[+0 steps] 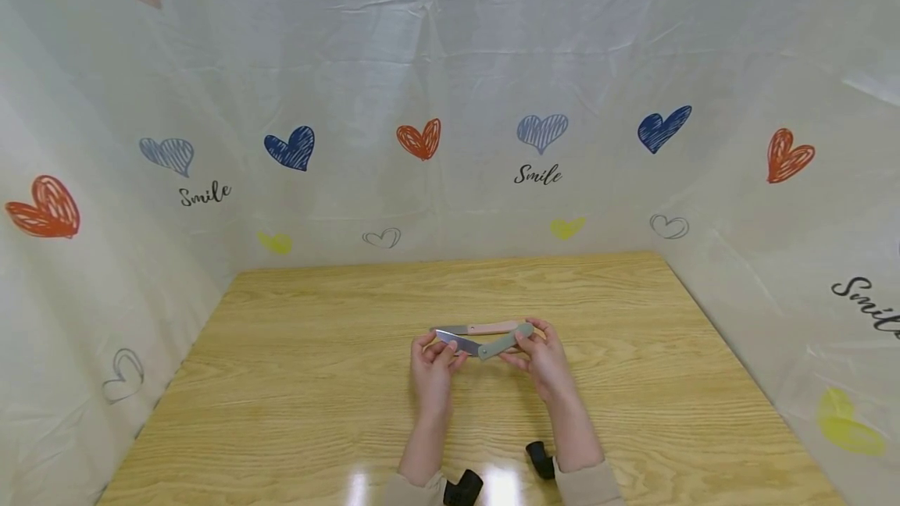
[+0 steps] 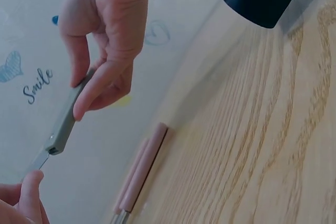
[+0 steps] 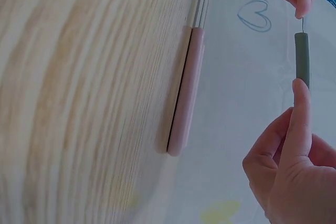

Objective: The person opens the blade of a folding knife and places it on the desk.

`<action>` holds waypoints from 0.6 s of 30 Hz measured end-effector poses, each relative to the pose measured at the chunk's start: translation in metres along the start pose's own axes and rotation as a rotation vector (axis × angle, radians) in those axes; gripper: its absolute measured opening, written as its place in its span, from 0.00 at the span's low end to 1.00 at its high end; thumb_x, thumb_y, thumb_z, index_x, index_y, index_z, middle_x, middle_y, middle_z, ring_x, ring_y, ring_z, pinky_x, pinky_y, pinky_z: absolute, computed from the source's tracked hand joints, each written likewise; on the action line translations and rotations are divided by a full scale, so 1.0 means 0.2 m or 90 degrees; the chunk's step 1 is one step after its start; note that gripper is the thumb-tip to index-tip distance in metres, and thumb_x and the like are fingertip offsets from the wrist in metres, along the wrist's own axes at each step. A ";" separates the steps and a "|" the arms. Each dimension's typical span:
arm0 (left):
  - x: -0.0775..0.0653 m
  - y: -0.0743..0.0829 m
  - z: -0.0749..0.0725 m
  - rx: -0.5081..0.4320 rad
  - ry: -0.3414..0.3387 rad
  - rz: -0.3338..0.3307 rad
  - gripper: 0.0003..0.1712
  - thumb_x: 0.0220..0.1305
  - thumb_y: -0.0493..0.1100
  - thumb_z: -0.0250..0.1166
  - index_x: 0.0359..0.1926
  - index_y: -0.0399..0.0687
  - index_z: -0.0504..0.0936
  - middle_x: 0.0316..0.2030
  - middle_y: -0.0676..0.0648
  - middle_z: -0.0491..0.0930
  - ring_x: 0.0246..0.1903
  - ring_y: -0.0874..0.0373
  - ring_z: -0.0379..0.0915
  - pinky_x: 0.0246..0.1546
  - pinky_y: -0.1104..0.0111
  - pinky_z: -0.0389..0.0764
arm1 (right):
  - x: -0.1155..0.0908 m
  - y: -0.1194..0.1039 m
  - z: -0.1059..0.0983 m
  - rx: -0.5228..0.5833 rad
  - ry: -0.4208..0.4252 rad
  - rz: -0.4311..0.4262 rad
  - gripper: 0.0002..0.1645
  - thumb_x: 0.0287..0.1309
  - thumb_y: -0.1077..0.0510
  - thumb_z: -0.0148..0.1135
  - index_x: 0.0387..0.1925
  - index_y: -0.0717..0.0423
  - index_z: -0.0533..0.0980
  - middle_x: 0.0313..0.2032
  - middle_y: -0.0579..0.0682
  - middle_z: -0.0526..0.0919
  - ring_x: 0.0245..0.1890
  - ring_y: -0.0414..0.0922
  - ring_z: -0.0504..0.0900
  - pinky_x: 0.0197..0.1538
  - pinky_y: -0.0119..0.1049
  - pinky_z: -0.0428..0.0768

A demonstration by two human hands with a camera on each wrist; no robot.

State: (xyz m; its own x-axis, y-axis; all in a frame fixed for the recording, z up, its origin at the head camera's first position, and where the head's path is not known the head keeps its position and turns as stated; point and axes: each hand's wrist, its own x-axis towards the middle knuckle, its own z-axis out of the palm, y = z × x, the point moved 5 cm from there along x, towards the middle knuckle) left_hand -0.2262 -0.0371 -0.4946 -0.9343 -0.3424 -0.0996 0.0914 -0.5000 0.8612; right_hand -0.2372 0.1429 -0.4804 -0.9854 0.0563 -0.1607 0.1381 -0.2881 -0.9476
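Above the table is a folding knife point(image 1: 499, 343) with a pale green handle, its blade swung out at an angle to the handle. My left hand point(image 1: 432, 375) pinches the blade between thumb and fingers. At the handle's far end, my right hand point(image 1: 550, 361) grips it with thumb and fingertips; the right wrist view shows the thumb lying along the green handle point(image 3: 302, 59). Just behind both hands, a second knife with a pink handle point(image 1: 495, 327) lies on the table, its blade out to the left and partly hidden behind the green-handled knife.
A wood-grain table point(image 1: 302, 381) spreads around the hands. White sheeting point(image 1: 478, 61) printed with hearts and "Smile" hangs behind it and along both sides. Black wrist-worn devices point(image 1: 464, 487) show near both beige sleeves point(image 1: 589, 482).
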 end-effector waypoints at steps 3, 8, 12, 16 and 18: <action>-0.01 -0.01 0.01 -0.018 0.021 0.004 0.19 0.62 0.22 0.57 0.53 0.30 0.63 0.36 0.43 0.69 0.31 0.60 0.75 0.36 0.69 0.86 | 0.00 0.00 0.00 0.019 0.007 -0.003 0.30 0.72 0.69 0.43 0.69 0.69 0.47 0.58 0.70 0.65 0.42 0.47 0.80 0.47 0.39 0.85; -0.01 -0.02 0.00 -0.046 0.053 0.003 0.20 0.63 0.21 0.54 0.54 0.30 0.62 0.36 0.43 0.68 0.31 0.60 0.74 0.35 0.70 0.86 | -0.01 0.01 0.03 0.065 0.013 -0.003 0.30 0.71 0.71 0.42 0.69 0.70 0.44 0.60 0.74 0.60 0.40 0.45 0.79 0.47 0.39 0.85; -0.01 -0.02 0.00 -0.054 0.061 0.008 0.21 0.64 0.21 0.53 0.56 0.29 0.60 0.37 0.42 0.67 0.32 0.60 0.74 0.35 0.71 0.86 | -0.01 0.01 0.04 0.101 0.027 0.004 0.30 0.71 0.71 0.42 0.69 0.69 0.44 0.60 0.73 0.58 0.40 0.44 0.79 0.47 0.39 0.84; -0.01 -0.02 0.00 -0.068 0.065 0.021 0.21 0.64 0.21 0.53 0.56 0.28 0.58 0.36 0.43 0.67 0.33 0.60 0.74 0.37 0.70 0.85 | -0.01 0.02 0.05 0.135 0.041 0.009 0.28 0.71 0.71 0.41 0.67 0.67 0.46 0.61 0.73 0.57 0.40 0.43 0.78 0.48 0.41 0.84; -0.02 -0.02 0.00 -0.074 0.067 0.031 0.21 0.64 0.21 0.52 0.56 0.27 0.58 0.36 0.44 0.66 0.34 0.60 0.73 0.38 0.70 0.85 | -0.01 0.02 0.05 0.155 0.048 0.011 0.24 0.71 0.71 0.40 0.64 0.66 0.49 0.61 0.72 0.57 0.41 0.44 0.78 0.49 0.42 0.84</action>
State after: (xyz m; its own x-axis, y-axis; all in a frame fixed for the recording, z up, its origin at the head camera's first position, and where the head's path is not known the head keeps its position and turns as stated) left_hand -0.2234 -0.0339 -0.4968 -0.8872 -0.4465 -0.1161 0.1806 -0.5678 0.8031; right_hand -0.2361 0.1313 -0.4813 -0.9717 0.1183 -0.2044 0.1169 -0.5111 -0.8515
